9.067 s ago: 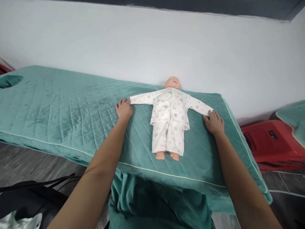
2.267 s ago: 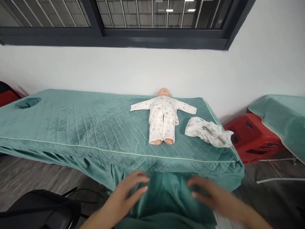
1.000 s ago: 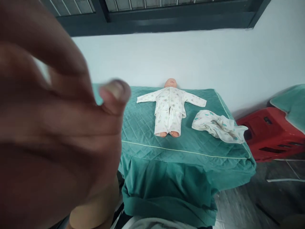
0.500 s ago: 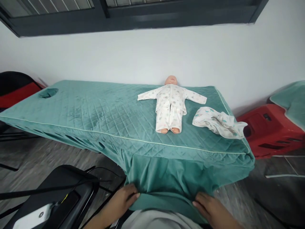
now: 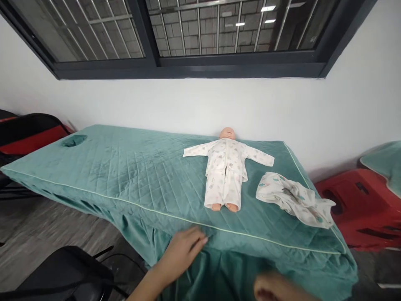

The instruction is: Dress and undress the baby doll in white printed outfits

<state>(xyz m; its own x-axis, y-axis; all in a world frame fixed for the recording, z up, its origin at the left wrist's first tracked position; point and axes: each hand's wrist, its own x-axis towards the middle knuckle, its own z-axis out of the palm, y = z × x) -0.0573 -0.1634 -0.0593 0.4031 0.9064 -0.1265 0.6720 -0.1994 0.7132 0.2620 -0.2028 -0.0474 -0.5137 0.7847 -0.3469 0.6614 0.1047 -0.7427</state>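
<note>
My left hand (image 5: 187,247) is at the front edge of the green quilted bed cover (image 5: 140,175), fingers loosely curled together. Whether cloth is between its fingers is hidden. Low at the bottom edge, my right hand (image 5: 272,286) is smeared by motion in front of the hanging green skirt of the cover (image 5: 225,276). A baby doll (image 5: 227,167) lies on its back on the bed, arms spread and feet towards me. It wears a white patterned jacket and trousers. Beside it, to the right, is a crumpled white patterned cloth (image 5: 293,198).
A wall with a barred window (image 5: 200,37) stands behind the bed. The bed cover has a round hole (image 5: 74,140) at the left end. A black chair (image 5: 65,274) is at lower left, red-and-black chairs (image 5: 34,140) at far left, and a red plastic stool (image 5: 366,209) at right.
My hands have left the cover's skirt that they gripped near my lap. The left has moved up to the bed's edge; the right is in motion. The view has tilted up.
</note>
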